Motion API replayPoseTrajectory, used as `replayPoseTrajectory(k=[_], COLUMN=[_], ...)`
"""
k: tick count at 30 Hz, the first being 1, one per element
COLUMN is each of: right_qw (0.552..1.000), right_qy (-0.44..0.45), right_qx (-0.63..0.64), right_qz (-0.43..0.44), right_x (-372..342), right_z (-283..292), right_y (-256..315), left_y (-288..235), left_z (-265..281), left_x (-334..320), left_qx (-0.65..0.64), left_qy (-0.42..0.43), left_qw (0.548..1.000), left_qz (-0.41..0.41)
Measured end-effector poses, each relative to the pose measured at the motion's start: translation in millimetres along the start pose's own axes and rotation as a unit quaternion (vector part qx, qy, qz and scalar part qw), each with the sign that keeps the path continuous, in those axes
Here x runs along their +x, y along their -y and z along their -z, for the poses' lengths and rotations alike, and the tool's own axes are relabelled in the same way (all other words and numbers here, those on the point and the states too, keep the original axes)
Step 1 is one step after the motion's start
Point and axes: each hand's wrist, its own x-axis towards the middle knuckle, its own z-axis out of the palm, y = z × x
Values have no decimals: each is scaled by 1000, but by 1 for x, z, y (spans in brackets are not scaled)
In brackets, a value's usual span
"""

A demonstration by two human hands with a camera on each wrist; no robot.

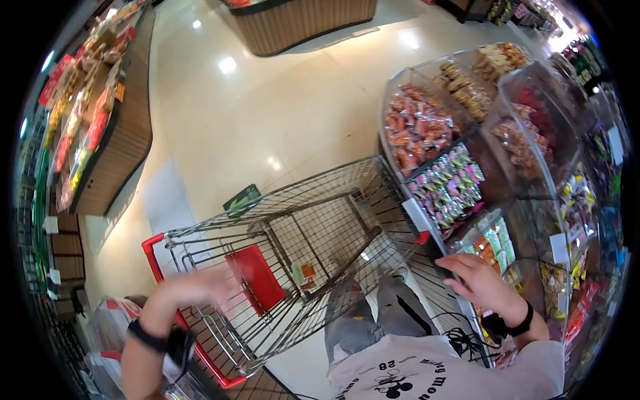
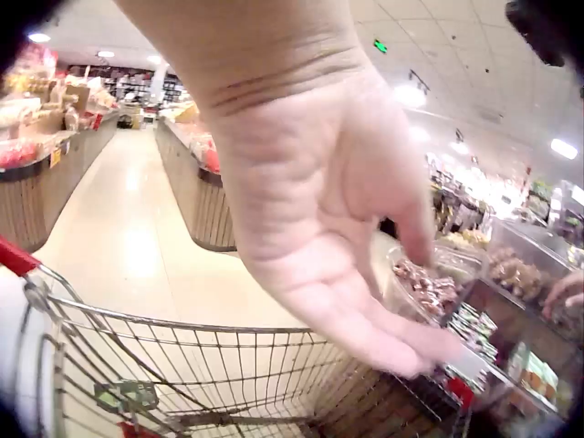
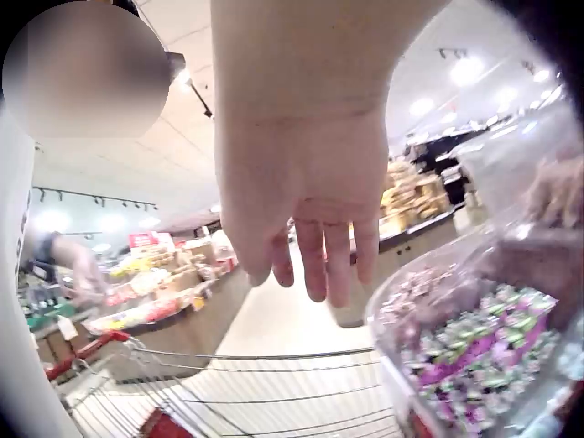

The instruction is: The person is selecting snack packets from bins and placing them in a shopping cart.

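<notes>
My left hand (image 1: 212, 287), blurred in the head view, hovers over the handle end of a wire shopping cart (image 1: 320, 183), near its red seat panel (image 1: 257, 280). It holds nothing, and its fingers look relaxed in the left wrist view. On the other side, my right hand (image 1: 481, 283) hangs beside the front edge of a clear candy display, fingers loosely bent around nothing. Closest to it are bins with green-and-orange packets (image 1: 497, 243) and small purple-and-green wrapped sweets (image 1: 450, 183). The right wrist view shows that hand's fingers (image 3: 315, 274) pointing down.
The cart's red handle (image 1: 155, 263) is at its left end. Reddish wrapped snacks (image 1: 417, 127) and stacked biscuits (image 1: 463, 90) fill further bins. A wood-sided produce counter (image 1: 120, 133) stands left across the shiny floor (image 1: 287, 100), another counter (image 1: 303, 27) ahead.
</notes>
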Motion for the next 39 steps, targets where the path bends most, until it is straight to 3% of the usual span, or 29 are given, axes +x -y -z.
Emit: replayPoseTrajectory(k=[1, 2, 4, 6, 8, 10, 11, 12, 13, 14, 15, 18, 21, 23, 25, 28, 31, 32, 34, 37, 39], right_qw=[999, 996, 982, 950, 929, 894, 925, 949, 945, 940, 933, 798, 797, 849, 878, 853, 896, 922, 963, 980, 977], right_qy=[5, 10, 10, 39, 115, 239, 233, 225, 251, 276, 301, 509, 447, 332, 242, 357, 361, 323, 241, 114, 76], right_qx=[41, 82, 176, 310, 344, 324, 259, 194, 161, 125, 86, 96, 143, 141, 159, 204, 131, 122, 97, 62, 28], right_qz=[20, 39, 69, 14, -66, -197, -152, -109, -134, -156, -176, -308, -381, -386, -380, -321, -224, -175, -73, 149, 198], right_x=[25, 51, 107, 163, 215, 253, 261, 263, 257, 252, 254, 259, 243, 228, 224, 235, 242, 243, 243, 233, 211], right_z=[-10, -22, -60, -124, -201, -282, -337, -392, -435, -470, -493, -530, -545, -562, -569, -551, -520, -506, -471, -383, -316], right_y=[5, 9, 14, 7, -8, -18, -34, -50, -58, -65, -71, -74, -74, -75, -75, -73, -62, -57, -47, -21, -4], left_y=[-30, -30, -1, 55, 106, 162, 205, 215, 238, 277, 302, 321, 332, 332, 350, 356, 381, 371, 279, 224, 169], left_z=[8, 18, 71, 110, 127, 136, 145, 131, 127, 126, 126, 103, 91, 82, 81, 73, 79, 78, 71, 61, 40], left_x=[19, 42, 106, 183, 244, 291, 319, 327, 339, 353, 373, 378, 383, 386, 400, 403, 408, 405, 357, 323, 283], left_qx=[-2, -89, -65, -111, -253, -256, -280, -317, -322, -336, -339, -376, -445, -473, -424, -414, -539, -590, -685, -615, -445], left_qy=[-85, -195, -218, -302, -324, -362, -324, -367, -375, -344, -342, -368, -346, -351, -373, -365, -183, -184, -180, -107, -167], left_qw=[993, 969, 964, 939, 906, 896, 903, 874, 869, 877, 873, 843, 819, 806, 820, 829, 820, 784, 705, 777, 869], left_qz=[-76, -123, -136, -124, -103, -25, -23, 12, 37, 11, 74, 112, 104, 61, 87, 96, 63, 54, 30, -78, -137])
